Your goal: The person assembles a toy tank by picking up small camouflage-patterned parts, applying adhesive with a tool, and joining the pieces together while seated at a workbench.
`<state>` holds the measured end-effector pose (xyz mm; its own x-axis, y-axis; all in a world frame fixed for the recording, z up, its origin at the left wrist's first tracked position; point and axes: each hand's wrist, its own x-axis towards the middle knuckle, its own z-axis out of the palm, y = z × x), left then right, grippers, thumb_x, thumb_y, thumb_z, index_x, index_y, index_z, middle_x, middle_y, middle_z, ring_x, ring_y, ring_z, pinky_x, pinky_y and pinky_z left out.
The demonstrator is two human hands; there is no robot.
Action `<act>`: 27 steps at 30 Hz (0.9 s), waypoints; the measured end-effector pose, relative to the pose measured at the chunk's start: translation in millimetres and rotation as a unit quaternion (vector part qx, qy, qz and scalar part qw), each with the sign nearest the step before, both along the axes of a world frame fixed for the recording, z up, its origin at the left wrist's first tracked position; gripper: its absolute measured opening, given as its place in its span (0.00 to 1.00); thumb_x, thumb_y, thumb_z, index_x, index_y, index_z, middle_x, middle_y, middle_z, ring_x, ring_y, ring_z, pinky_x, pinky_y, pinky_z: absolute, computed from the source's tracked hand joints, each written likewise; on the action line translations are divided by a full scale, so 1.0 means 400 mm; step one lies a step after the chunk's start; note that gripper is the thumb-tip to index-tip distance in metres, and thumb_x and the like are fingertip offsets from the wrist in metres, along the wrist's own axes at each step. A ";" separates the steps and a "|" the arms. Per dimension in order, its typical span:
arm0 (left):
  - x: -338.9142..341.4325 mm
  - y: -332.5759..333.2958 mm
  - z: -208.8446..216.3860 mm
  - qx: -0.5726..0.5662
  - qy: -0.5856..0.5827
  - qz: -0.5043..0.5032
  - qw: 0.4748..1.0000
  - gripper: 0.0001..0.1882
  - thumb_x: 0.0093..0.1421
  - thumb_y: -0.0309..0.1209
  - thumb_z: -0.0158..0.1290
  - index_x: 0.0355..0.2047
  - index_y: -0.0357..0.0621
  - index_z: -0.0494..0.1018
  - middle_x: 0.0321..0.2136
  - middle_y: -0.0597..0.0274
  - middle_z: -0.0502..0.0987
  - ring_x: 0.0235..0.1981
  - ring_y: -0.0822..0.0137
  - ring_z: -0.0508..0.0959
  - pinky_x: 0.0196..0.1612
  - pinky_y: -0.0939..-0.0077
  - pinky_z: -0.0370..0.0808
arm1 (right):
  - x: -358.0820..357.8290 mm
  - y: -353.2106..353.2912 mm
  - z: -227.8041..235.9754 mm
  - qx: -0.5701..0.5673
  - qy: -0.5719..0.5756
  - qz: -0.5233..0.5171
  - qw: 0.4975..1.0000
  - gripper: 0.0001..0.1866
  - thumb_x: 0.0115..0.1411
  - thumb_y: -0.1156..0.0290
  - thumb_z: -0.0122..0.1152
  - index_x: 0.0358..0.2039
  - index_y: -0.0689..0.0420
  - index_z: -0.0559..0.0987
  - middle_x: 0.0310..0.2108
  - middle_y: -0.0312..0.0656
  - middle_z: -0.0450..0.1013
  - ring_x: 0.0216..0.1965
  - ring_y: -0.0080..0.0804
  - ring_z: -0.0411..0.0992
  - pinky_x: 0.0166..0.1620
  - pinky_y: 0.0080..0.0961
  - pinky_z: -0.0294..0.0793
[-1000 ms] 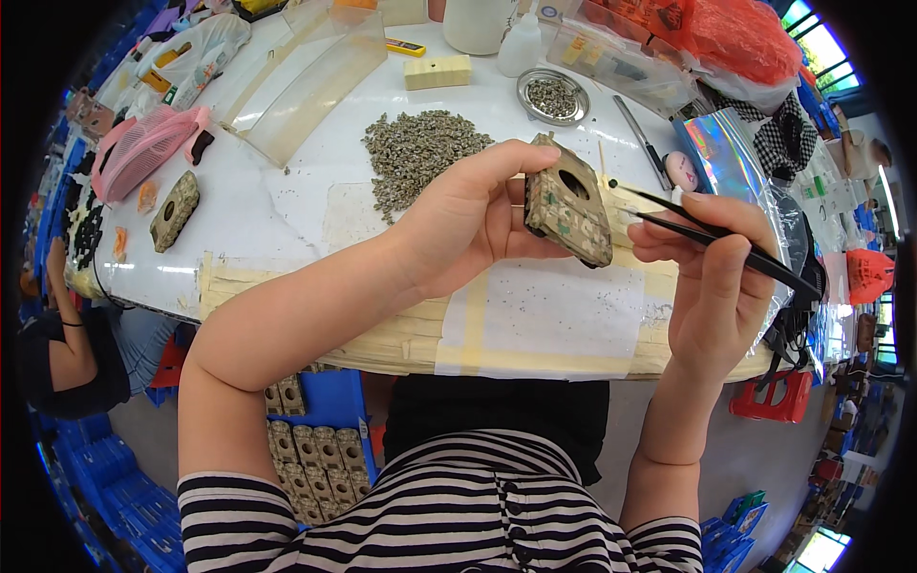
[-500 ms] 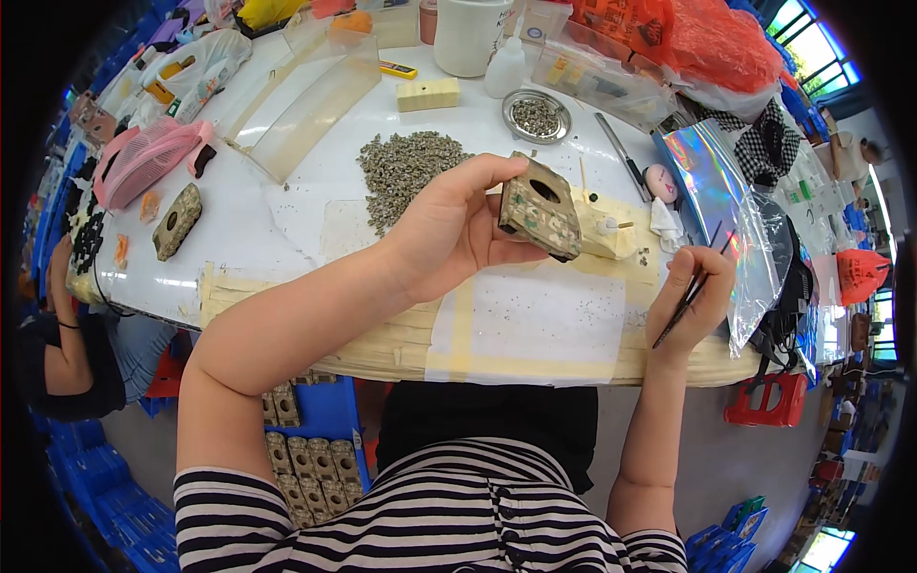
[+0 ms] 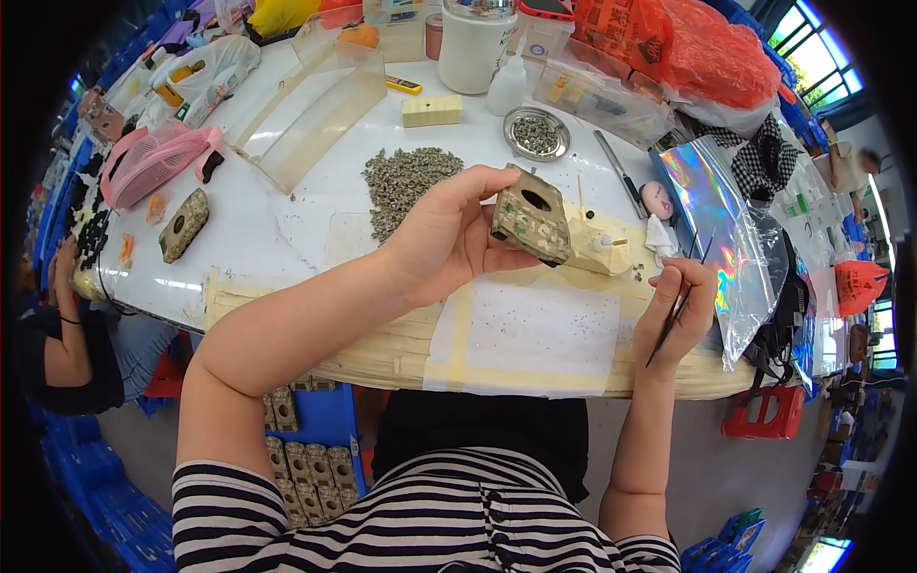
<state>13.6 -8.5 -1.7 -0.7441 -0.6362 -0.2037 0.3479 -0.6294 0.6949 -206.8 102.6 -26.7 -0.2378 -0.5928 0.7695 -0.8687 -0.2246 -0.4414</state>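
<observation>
My left hand (image 3: 441,234) grips a camouflage-patterned housing (image 3: 544,232) with an oval hole. The housing is tilted above the table, its face turned up and to the right. Off to its right, my right hand (image 3: 680,306) is closed round black tweezers (image 3: 661,344). Their upper end points up and right, apart from the housing. Under the housing lies a pale yellow block (image 3: 597,253) with a small white piece and a thin stick on it. A pile of small metal parts (image 3: 411,181) spreads beyond my left wrist. White paper (image 3: 521,349) with tiny specks is taped at the table's near edge.
A round metal dish (image 3: 565,143) holds more small parts, beside a white squeeze bottle (image 3: 507,88). Another camouflage housing (image 3: 183,225) lies left, near a pink mesh pouch (image 3: 158,164). Shiny plastic bags (image 3: 731,248) lie right. Several housings fill a blue crate (image 3: 342,411) below the table.
My right hand with the tweezers has shifted slightly left and down. The housing in my left hand has moved a little left, its hold unchanged. The whole view has shifted slightly.
</observation>
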 end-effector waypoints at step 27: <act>-0.003 0.007 -0.006 0.001 -0.004 -0.006 1.000 0.25 0.61 0.41 0.39 0.50 0.31 0.63 0.44 0.45 0.73 0.42 0.57 0.77 0.44 0.70 0.76 | 0.069 -0.018 0.104 -0.009 -0.001 0.021 1.000 0.04 0.52 0.80 0.62 0.29 0.62 0.77 0.25 0.40 0.71 0.28 0.28 0.67 0.34 0.20 0.65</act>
<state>12.3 -5.7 -4.2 -0.7507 -0.6262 -0.2105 0.3348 -0.6353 0.6959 -179.3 95.4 14.9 -0.2139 -0.5882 0.7799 -0.8576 -0.2692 -0.4382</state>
